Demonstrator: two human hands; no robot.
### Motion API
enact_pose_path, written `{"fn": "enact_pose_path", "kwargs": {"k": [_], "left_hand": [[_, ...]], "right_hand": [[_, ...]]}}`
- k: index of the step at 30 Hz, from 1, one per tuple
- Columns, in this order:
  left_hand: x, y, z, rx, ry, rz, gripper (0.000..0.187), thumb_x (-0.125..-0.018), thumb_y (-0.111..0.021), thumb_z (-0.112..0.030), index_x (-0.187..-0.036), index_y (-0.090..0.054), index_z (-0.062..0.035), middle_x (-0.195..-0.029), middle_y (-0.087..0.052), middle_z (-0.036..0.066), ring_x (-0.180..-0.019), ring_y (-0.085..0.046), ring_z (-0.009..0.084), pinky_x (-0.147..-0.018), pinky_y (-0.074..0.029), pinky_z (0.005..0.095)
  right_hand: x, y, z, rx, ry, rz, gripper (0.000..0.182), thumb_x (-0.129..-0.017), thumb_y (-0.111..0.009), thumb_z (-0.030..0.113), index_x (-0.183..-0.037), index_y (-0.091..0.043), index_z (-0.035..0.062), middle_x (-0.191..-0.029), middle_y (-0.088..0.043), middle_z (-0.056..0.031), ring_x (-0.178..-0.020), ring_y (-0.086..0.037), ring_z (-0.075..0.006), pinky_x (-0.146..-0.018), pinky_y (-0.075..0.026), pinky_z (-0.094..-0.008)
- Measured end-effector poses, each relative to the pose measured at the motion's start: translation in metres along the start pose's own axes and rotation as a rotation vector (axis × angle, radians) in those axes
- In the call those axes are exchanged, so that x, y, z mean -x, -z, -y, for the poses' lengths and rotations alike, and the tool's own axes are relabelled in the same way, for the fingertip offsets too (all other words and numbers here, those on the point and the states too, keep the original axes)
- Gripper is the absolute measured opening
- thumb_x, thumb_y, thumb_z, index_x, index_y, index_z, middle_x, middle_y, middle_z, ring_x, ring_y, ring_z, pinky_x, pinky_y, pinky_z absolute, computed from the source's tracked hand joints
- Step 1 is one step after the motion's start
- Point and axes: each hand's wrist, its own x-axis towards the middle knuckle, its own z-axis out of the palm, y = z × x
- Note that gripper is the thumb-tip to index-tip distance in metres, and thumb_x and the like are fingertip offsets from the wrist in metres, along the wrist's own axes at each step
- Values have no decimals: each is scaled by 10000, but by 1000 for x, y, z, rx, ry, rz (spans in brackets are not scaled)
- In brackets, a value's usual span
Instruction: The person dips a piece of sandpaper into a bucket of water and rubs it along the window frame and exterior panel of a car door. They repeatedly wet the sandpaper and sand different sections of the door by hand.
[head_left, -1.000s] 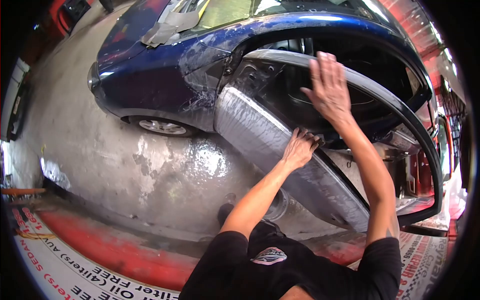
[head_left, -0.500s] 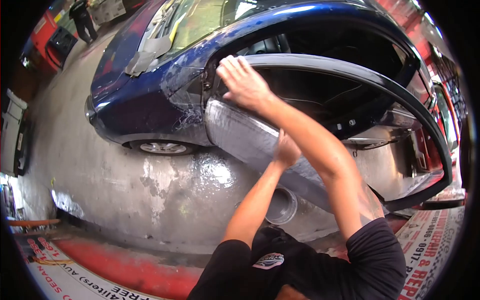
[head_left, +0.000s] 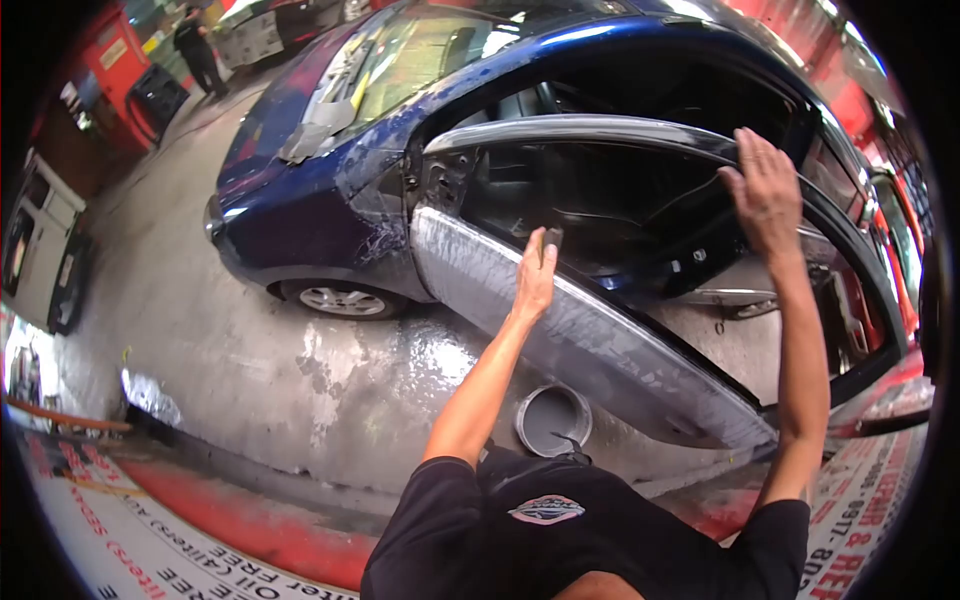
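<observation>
A car door [head_left: 640, 350], sanded to patchy grey, stands swung out from a dark blue car [head_left: 300, 200]. Near the front of the door's upper edge, my left hand [head_left: 537, 278] grips a small dark block [head_left: 552, 239], which pokes out past the fingertips. My right hand [head_left: 770, 200] lies flat with fingers stretched, at the black window frame [head_left: 600, 130] toward its rear. Below the door, a round bucket [head_left: 523, 425] of grey liquid stands on the floor close in front of me.
Wet concrete floor [head_left: 250, 370] spreads to the left of the door. Printed banners [head_left: 210, 540] and a red strip lie nearest me. Far back stands a person [head_left: 197, 50] near a loose dark car door [head_left: 155, 100]. A white vehicle [head_left: 45, 240] is at the far left.
My right hand has swept from the front of the window frame to its rear. My left hand has shifted up and left, bringing the dark block into sight. The bucket shows more fully.
</observation>
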Motion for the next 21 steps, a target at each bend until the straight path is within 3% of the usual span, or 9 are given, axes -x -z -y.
{"fn": "enact_pose_path", "kwargs": {"k": [2,5,7,8,11,14,15,18,21], "left_hand": [[7,14,-37,79,-21,-277,465,-1121,-532,-212,-1494,-534,65,-1483,-595,278,-1420,-543,413,-1193,-421,443],[-12,27,-53,-80,-200,-566,411,-1112,-536,-163,-1436,-586,84,-1487,-584,266,-1404,-545,429,-1183,-422,458],[-33,36,-68,-196,-294,-634,421,-1094,-556,-138,-1455,-574,78,-1505,-571,259,-1411,-529,436,-1194,-400,472],[-46,35,-73,-304,-299,-672,431,-1077,-570,-117,-1467,-569,66,-1533,-552,256,-1425,-514,438,-1209,-369,490],[-86,25,-98,-580,-379,-702,489,-1065,-550,-147,-1502,-545,73,-1594,-508,267,-1498,-459,422,-1265,-283,574],[-119,-12,-106,-645,-553,-489,573,-1042,-595,-173,-1555,-490,61,-1656,-438,273,-1576,-364,432,-1283,-193,663],[-120,-17,-100,-556,-551,-516,560,-1076,-560,-217,-1569,-488,39,-1677,-418,259,-1593,-342,421,-1294,-167,662],[-135,20,-61,-548,-344,-635,524,-1129,-475,-248,-1591,-488,-2,-1700,-415,196,-1594,-358,372,-1294,-152,666],[-155,78,-30,-515,-205,-636,502,-1141,-434,-254,-1552,-537,16,-1687,-438,194,-1585,-385,326,-1305,-114,654]], "right_hand": [[-2,9,-35,-134,-170,69,481,-1070,-619,429,-1307,-712,22,-1188,-759,-170,-1071,-713,-350,-951,-547,-448],[-5,-9,-59,-512,-196,35,509,-1078,-582,515,-1236,-743,59,-1095,-768,-155,-1005,-735,-359,-856,-563,-467],[-9,-5,-40,-280,-164,132,507,-1070,-580,551,-1178,-748,85,-1006,-764,-154,-916,-744,-382,-787,-570,-469],[-9,-8,-39,-297,-167,84,511,-1051,-601,571,-1110,-755,88,-942,-757,-149,-852,-743,-390,-735,-568,-468],[-10,-7,-37,-293,-230,118,499,-1038,-623,569,-1085,-765,93,-945,-758,-144,-859,-745,-382,-731,-566,-467],[-5,-13,-36,-289,-246,48,453,-1034,-651,532,-1128,-780,108,-970,-774,-122,-877,-748,-367,-763,-566,-452],[-5,-14,-34,-272,-251,18,435,-1036,-657,515,-1148,-785,115,-982,-781,-114,-887,-750,-362,-776,-566,-447],[-10,-12,-30,-285,-328,97,464,-1040,-640,544,-1161,-805,128,-1040,-796,-110,-942,-762,-356,-830,-568,-430],[-12,-20,-27,-295,-405,125,516,-1034,-624,599,-1143,-820,134,-1051,-803,-118,-971,-770,-347,-866,-569,-417]]}}
